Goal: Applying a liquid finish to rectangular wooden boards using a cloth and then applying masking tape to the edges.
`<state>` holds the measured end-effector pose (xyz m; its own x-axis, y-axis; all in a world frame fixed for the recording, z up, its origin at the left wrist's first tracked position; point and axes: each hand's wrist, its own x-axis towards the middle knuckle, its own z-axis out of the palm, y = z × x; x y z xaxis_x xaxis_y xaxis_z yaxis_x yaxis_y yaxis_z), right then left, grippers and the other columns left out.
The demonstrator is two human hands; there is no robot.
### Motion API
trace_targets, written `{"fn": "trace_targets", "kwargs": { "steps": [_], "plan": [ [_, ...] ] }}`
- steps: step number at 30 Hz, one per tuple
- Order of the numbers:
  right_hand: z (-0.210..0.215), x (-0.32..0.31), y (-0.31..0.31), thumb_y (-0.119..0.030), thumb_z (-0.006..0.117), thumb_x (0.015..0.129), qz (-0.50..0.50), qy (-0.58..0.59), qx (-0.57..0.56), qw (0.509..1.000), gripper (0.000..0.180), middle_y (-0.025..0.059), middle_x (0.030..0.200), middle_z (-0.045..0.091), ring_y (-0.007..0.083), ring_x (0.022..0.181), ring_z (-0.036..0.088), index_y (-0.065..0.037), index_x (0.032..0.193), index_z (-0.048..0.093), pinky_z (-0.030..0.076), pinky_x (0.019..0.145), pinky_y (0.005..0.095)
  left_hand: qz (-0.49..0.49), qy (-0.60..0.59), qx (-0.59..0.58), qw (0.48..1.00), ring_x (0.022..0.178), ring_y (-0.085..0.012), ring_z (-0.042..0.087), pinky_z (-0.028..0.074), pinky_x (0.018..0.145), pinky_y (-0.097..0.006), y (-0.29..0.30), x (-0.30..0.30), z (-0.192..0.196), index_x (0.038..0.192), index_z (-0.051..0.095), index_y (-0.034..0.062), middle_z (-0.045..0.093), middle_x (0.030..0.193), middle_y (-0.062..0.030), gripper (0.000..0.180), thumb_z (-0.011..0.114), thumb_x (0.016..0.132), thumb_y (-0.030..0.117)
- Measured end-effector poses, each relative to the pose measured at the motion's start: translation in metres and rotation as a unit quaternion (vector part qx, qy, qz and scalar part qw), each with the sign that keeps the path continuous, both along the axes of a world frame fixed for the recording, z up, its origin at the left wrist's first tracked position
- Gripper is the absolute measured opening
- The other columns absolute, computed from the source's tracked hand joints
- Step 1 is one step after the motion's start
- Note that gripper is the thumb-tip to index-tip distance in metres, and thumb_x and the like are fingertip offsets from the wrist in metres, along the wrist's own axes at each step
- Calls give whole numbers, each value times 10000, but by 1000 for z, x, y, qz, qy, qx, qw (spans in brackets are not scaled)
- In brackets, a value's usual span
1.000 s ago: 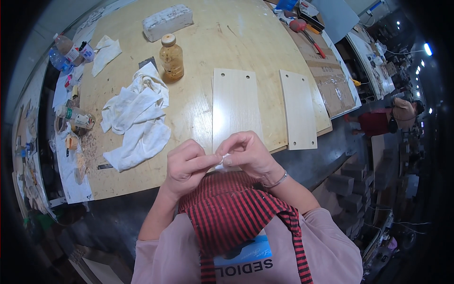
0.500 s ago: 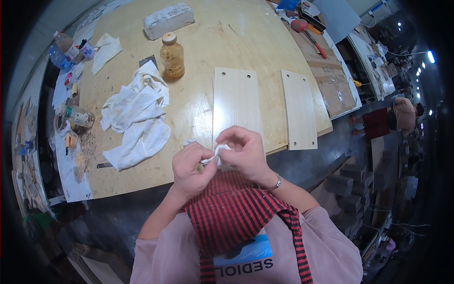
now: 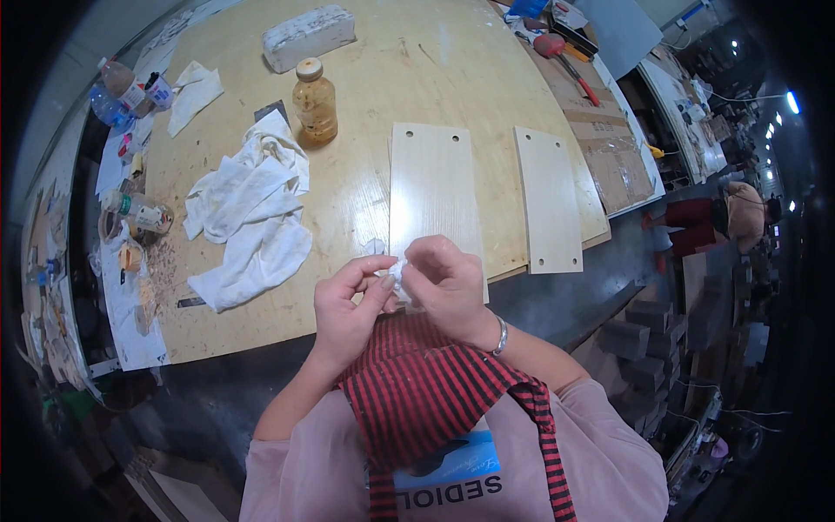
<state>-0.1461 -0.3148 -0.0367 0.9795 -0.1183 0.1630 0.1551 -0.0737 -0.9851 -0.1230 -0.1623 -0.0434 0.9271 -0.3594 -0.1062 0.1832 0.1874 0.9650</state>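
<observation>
A small crumpled piece of white cloth (image 3: 397, 271) is between my hands, above the near end of a pale wooden board (image 3: 432, 187) with two holes at its far end. My right hand (image 3: 448, 285) is closed around it, fingers curled, covering much of the cloth. My left hand (image 3: 348, 304) pinches its left edge between thumb and forefinger. To the left lies a larger heap of white cloth (image 3: 248, 226). Behind that heap stands a lidded jar (image 3: 315, 104) of amber-brown liquid.
A second drilled board (image 3: 550, 200) lies at the worktable's (image 3: 365, 70) right edge. A white-smeared block (image 3: 309, 37) sits at the back. Bottles (image 3: 122, 87) and a glass jar (image 3: 143, 213) line the left. A red-handled mallet (image 3: 565, 61) rests on cardboard. Another person (image 3: 722, 213) bends over at far right.
The cloth has become more bunched against my right fingers, and my left fingers have straightened and shifted slightly. The other person's legs have moved a little.
</observation>
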Motion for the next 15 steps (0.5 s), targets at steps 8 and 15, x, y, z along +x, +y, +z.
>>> {"fn": "trace_targets", "kwargs": {
  "steps": [8, 15],
  "plan": [
    [-3, -1, -4, 42, 656, 799, 16, -53, -95, 994, 69, 113, 747, 656, 138, 631, 639, 39, 863, 629, 492, 561, 256, -66, -62, 69, 993, 640, -67, 579, 461, 568, -191, 16, 7, -6, 940, 620, -37, 639, 772, -42, 69, 568, 913, -2],
    [-11, -6, -7, -7, 657, 819, 14, -21, -201, 979, 60, 93, 660, 618, 97, 551, 570, 25, 808, 608, 437, 500, 259, 77, -316, 310, 894, 528, -246, 585, 445, 509, -343, 15, 0, -33, 791, 611, 23, 577, 599, -107, 55, 656, 772, 47]
  ]
}}
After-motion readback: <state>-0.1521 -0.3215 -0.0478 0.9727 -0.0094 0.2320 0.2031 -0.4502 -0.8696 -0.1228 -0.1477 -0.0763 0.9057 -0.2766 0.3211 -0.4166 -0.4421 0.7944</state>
